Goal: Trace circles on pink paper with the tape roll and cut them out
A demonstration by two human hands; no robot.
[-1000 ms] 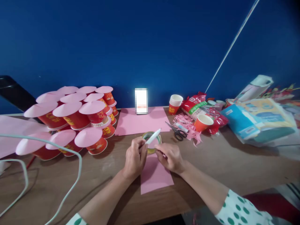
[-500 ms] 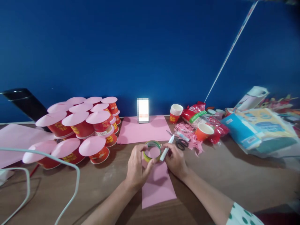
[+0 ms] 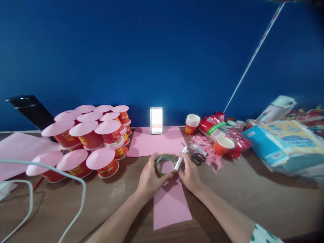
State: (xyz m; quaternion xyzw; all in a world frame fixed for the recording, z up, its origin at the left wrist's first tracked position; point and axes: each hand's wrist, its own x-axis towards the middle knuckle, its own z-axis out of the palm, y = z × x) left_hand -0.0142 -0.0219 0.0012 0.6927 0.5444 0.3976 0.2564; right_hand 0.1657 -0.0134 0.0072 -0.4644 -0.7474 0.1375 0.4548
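Observation:
My left hand [image 3: 148,177] curls around the left side of a roll of tape [image 3: 165,156], its thumb along the near edge. The roll lies over the far end of a pink paper strip [image 3: 171,207], and pink shows through its hole. A white marker [image 3: 180,160] slants up and away from the fingers of my right hand [image 3: 190,174], which close around it beside the roll's right edge. Whether its tip touches the paper I cannot tell. Black-handled scissors [image 3: 196,158] lie just beyond my right hand.
Red paper cups with pink cone tops [image 3: 101,158] stand stacked at left, near pale cables [image 3: 83,195]. Pink sheets [image 3: 158,145] lie ahead beneath a blurred bright screen [image 3: 156,120]. At right are paper scraps [image 3: 212,158], cups [image 3: 224,145], a red bag [image 3: 212,125] and a blue-yellow pack [image 3: 283,141].
The roll of tape and both hands have shifted slightly, and my left fingers now reach further around the roll's far left side. The whole view has moved a little. Both holds stay the same.

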